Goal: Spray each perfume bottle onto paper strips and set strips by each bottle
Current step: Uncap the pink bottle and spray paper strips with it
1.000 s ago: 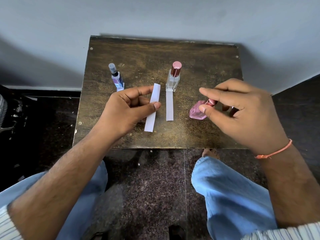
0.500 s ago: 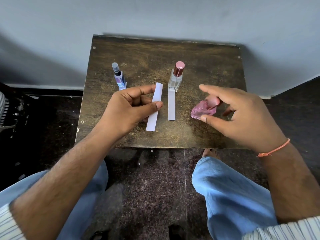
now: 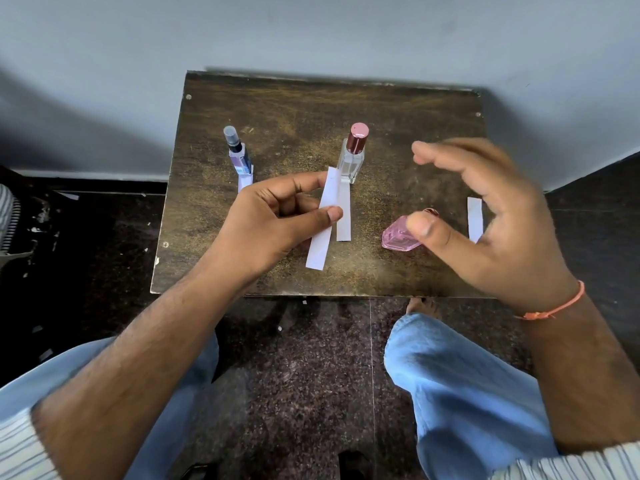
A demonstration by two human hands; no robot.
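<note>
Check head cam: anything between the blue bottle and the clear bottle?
Head view: only the left hand, pinching a paper strip, near the gap's front. Directly between blue bottle and clear bottle, bare table.

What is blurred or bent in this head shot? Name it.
Head view: the right hand is motion-blurred, fingertips smeared; the left hand and its paper strip stay sharp; wide-angle distortion bows the table edges; soft shadow darkens the wall's left.

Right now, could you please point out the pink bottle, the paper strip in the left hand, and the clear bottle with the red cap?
pink bottle (image 3: 398, 235): head view, on its glass body.
paper strip (image 3: 320, 249): head view, on its lower half.
clear bottle (image 3: 350, 164): head view, on its glass body.
</note>
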